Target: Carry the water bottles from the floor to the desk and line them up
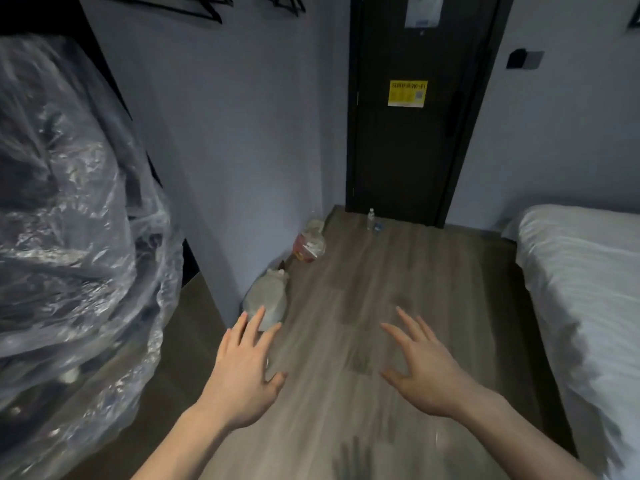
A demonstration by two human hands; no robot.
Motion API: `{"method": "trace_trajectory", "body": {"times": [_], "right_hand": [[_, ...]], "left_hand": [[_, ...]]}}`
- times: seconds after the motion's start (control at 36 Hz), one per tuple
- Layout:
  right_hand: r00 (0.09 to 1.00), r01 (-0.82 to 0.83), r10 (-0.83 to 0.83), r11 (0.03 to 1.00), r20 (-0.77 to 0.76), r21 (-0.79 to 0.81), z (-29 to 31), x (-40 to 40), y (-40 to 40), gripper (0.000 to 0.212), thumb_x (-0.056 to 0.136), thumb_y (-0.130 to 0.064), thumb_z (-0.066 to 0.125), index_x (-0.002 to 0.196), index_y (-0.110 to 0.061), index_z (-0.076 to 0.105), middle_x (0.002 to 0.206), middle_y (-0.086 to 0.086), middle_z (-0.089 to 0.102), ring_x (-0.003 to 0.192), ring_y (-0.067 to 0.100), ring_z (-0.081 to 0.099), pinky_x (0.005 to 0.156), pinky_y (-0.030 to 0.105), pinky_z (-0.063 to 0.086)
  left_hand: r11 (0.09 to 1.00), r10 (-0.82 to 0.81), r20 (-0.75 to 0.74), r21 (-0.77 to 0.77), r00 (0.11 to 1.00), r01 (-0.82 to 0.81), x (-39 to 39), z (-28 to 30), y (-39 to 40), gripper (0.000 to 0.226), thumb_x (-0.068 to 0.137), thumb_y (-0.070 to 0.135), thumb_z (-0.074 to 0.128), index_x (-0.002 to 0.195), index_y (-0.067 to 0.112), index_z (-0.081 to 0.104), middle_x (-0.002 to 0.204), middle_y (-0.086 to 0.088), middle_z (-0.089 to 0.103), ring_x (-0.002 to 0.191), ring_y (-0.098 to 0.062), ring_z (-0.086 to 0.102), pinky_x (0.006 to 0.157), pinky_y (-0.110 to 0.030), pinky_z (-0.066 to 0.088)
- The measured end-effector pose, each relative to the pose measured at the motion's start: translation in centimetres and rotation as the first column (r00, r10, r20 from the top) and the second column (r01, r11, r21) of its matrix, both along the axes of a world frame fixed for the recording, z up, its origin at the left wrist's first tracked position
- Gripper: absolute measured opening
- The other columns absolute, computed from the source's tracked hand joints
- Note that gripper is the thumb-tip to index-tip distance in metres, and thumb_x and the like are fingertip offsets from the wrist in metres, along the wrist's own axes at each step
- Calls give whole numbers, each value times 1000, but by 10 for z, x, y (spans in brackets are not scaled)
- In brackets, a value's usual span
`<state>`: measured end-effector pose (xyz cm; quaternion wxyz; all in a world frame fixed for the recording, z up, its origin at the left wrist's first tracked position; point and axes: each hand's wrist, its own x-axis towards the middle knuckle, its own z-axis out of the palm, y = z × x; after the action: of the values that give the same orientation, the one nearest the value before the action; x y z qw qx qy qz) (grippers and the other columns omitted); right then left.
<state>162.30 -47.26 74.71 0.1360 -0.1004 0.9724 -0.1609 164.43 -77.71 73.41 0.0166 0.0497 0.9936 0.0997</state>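
Far left hangs crinkled clear plastic (pixel 69 202) over dark clothes. Near it, the left hand (pixel 242 368) is spread flat and empty above the wood-grain floor (pixel 346 289); the right hand (pixel 422 368) likewise, fingers splayed. A small clear bottle (pixel 371 218) stands upright far off by the dark door (pixel 415 116) (nothing carried yet, I judge; no desk shows). White bed (pixel 588 289) on the right.

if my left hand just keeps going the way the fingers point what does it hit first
Most likely the grey bag slumped against the wall: the left hand points straight at it, fingertips overlapping its near edge, though depth is unclear.
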Motion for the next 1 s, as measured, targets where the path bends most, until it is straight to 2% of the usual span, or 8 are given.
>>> {"method": "trace_trajectory", "body": {"times": [0.22,0.33,0.44,0.53,0.67,0.83,0.92,1.0], "right_hand": [[998,-64,64,998,-17,15,0,-119,32,81,93,-52,59,160,-35,15,170,-1,-7,157,29,-3,127,42,15],[998,-55,55,998,-9,13,-3,-179,46,79,96,-51,57,160,-37,14,170,-3,-9,157,28,-5,127,40,13],[999,-33,33,999,-4,36,-10,-250,61,79,96,-53,55,160,-37,12,170,-4,-11,157,27,-6,127,41,12],[1000,-14,14,998,-2,62,-12,-292,71,80,95,-55,55,160,-37,13,170,-3,-12,157,27,-6,127,43,13],[998,54,-56,995,20,84,-5,-380,93,78,96,-56,52,160,-37,12,170,-4,-13,157,27,-7,127,41,11],[993,114,-115,992,18,53,1,-462,119,79,99,-53,53,161,-39,6,169,-5,-16,156,27,-11,126,44,9],[990,140,-141,989,23,37,-2,-500,134,79,99,-54,52,160,-40,5,169,-5,-16,156,27,-11,126,47,12],[986,163,-164,986,27,45,-9,-542,155,79,99,-55,51,161,-39,4,169,-3,-16,156,28,-10,126,47,12]], "left_hand": [[998,67,3,7,998,-67,-101,1,27,78,90,56,53,156,34,19,167,4,-9,153,-25,-12,125,-42,4],[998,69,25,2,997,-69,-163,-4,40,77,92,53,51,157,36,12,166,5,-15,152,-23,-19,125,-42,1],[998,52,33,22,998,-52,-241,-17,51,75,94,54,49,157,36,12,166,5,-16,152,-25,-17,125,-42,-1],[1000,28,62,-2,998,-28,-291,-24,56,78,91,56,47,158,34,12,165,3,-19,152,-28,-16,124,-42,0],[998,-36,74,45,997,32,-401,-27,75,83,85,56,50,158,31,16,165,2,-18,152,-26,-16,123,-42,0],[989,-147,53,40,988,145,-517,-15,114,85,88,54,52,158,32,10,166,2,-16,152,-26,-14,124,-47,4],[978,-198,39,77,979,195,-565,-10,139,83,90,51,52,158,35,7,165,5,-19,152,-23,-18,125,-44,0],[966,-255,32,38,966,254,-615,-10,163,84,92,49,53,158,35,4,165,4,-20,151,-22,-21,123,-40,-6]]}}
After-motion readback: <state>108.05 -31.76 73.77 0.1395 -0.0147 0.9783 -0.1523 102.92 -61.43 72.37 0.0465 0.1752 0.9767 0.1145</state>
